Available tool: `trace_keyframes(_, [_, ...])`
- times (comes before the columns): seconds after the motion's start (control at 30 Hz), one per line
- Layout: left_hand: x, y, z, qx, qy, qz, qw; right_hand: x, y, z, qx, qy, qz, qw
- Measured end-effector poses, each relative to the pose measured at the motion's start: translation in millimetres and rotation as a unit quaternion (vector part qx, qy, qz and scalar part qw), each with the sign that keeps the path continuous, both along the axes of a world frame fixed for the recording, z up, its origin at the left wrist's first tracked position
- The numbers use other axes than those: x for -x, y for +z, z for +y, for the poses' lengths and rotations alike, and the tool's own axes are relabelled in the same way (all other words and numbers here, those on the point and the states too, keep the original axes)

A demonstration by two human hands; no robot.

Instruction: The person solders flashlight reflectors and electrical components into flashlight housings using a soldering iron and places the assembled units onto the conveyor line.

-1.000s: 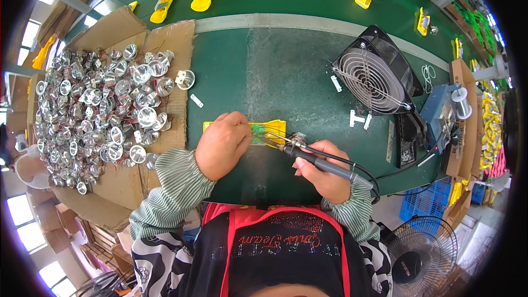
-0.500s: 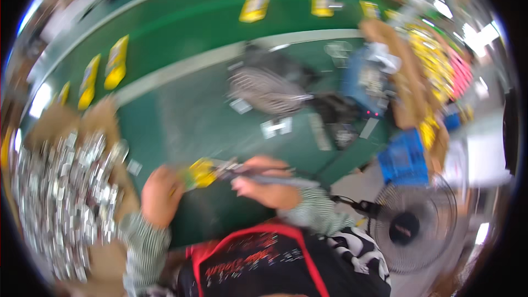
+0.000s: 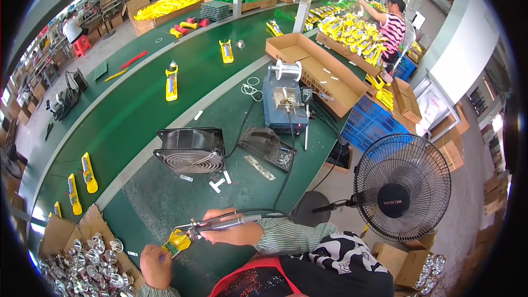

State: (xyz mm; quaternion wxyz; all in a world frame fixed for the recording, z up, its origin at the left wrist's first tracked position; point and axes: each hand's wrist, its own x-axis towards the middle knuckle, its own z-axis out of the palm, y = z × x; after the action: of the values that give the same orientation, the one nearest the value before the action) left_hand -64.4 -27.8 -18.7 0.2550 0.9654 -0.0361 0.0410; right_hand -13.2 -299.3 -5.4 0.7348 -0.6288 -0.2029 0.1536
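My right hand (image 3: 234, 230) is wrapped round a soldering iron (image 3: 226, 224) with a feed guide at its tip and a cable running back. Its tip end is at a yellow plastic housing (image 3: 179, 238) with a small green circuit board (image 3: 170, 246); whether they touch is too small to tell. Closed at the near left side of that housing is my left hand (image 3: 156, 265), its fingertips pinching the end by the board. Beside the left hand stands a carton of shiny reflector cups (image 3: 96, 258).
A small black box fan (image 3: 190, 151), a dark scoop tray (image 3: 268, 147) and a blue soldering station (image 3: 281, 107) with a wire spool (image 3: 289, 70) stand on the green bench. Yellow housings (image 3: 171, 83) lie along the conveyor (image 3: 143, 115). A pedestal fan (image 3: 403, 187) is at right; a co-worker (image 3: 391, 25) stands beyond.
The view has swung and sharpened from blur, bringing the far workshop and pedestal fan into fuller sight. Both hands now appear lower in the picture, still holding the soldering iron and the yellow housing.
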Motion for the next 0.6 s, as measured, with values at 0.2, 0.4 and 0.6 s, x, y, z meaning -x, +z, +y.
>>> trace_keyframes(0.2, [6,18,14,0.057,0.085,0.080,0.992,0,-3,-5,0.014,-0.014,-0.019,1.000])
trace_keyframes(0.4, [17,11,24,-0.159,-0.048,0.001,0.986,-5,-1,-8,-0.015,-0.027,0.014,0.999])
trace_keyframes(0.6, [-36,25,42,-0.207,-0.027,-0.036,0.977,-10,4,-12,-0.023,-0.024,0.039,0.999])
